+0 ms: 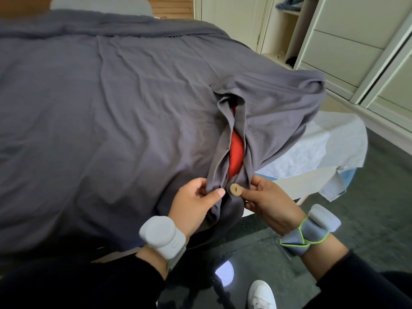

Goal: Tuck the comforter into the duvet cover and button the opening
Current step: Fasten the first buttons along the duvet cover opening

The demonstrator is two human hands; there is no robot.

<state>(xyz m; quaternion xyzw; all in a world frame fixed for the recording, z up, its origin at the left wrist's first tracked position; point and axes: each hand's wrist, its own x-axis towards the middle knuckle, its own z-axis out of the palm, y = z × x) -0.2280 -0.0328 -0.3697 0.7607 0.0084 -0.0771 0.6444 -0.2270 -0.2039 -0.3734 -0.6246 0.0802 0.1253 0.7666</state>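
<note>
A grey duvet cover lies spread over the bed, its opening facing me at the near right corner. Through the gap in the opening shows a strip of the red comforter. A round tan button sits at the lower end of the gap. My left hand pinches the left flap of the cover beside the button. My right hand grips the right flap, its thumb touching the button's edge.
A white mattress sheet shows at the bed's corner, with the bed frame below. Cream wardrobes with drawers stand at the right. The floor is dark. My white shoe is at the bottom edge.
</note>
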